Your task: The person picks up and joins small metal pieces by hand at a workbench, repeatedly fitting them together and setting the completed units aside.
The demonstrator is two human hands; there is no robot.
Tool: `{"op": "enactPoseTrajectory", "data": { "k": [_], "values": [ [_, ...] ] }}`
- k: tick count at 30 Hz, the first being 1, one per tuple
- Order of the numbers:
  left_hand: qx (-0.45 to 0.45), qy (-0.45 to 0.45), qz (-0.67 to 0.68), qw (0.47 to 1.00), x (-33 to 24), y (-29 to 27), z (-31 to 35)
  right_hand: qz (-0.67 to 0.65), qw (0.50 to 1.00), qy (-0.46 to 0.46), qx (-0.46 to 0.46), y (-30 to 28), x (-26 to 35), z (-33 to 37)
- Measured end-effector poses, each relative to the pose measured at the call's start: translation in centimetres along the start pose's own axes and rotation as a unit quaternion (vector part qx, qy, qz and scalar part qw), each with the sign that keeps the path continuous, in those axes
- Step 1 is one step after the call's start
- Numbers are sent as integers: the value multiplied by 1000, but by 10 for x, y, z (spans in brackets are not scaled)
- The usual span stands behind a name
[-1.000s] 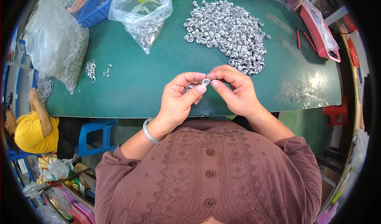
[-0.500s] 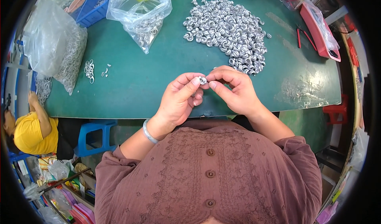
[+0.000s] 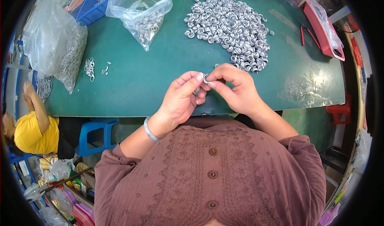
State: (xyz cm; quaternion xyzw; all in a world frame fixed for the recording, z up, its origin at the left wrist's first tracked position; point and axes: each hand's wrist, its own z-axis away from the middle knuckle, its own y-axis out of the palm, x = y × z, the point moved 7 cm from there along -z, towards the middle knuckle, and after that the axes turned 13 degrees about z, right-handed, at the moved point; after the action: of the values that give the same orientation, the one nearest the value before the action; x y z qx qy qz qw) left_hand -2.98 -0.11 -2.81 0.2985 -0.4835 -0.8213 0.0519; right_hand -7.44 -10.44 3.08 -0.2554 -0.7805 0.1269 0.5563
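The person holds one small metal ring (image 3: 206, 78) in front of the body, above the near edge of the green bench (image 3: 160, 88). The left hand (image 3: 182, 94) has its grip closed, with the thumb and fingertips pressing the left side of this ring; another metal piece (image 3: 196, 91) is tucked in its bent fingers. The right hand (image 3: 237, 88) has the thumb and forefinger pinched together at the ring's right side, so its grip is also closed on it. The left wrist wears a pale bracelet (image 3: 150, 130).

Behind the right hand lies a big pile of similar silver pieces (image 3: 230, 26). To the left there are an open clear bag (image 3: 138, 4) with metal pieces at its bottom, a small group of thin rings (image 3: 89, 68), and a larger full bag (image 3: 50, 38). On the right, red-handled pliers (image 3: 303, 36) lie beside a pink tray (image 3: 325, 46).
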Motion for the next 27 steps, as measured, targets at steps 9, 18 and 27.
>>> {"op": "enactPoseTrajectory", "data": {
  "k": [9,18,27],
  "values": [
    [13,8,-23,1000,-6,6,2,-287,938,187,45,12,-27,4],
    [-21,-8,-38,999,-6,2,1,-322,918,226,54,18,-35,7],
    [-52,-11,-63,997,-4,-1,-2,-419,856,297,54,26,-42,11]
  ]
}}
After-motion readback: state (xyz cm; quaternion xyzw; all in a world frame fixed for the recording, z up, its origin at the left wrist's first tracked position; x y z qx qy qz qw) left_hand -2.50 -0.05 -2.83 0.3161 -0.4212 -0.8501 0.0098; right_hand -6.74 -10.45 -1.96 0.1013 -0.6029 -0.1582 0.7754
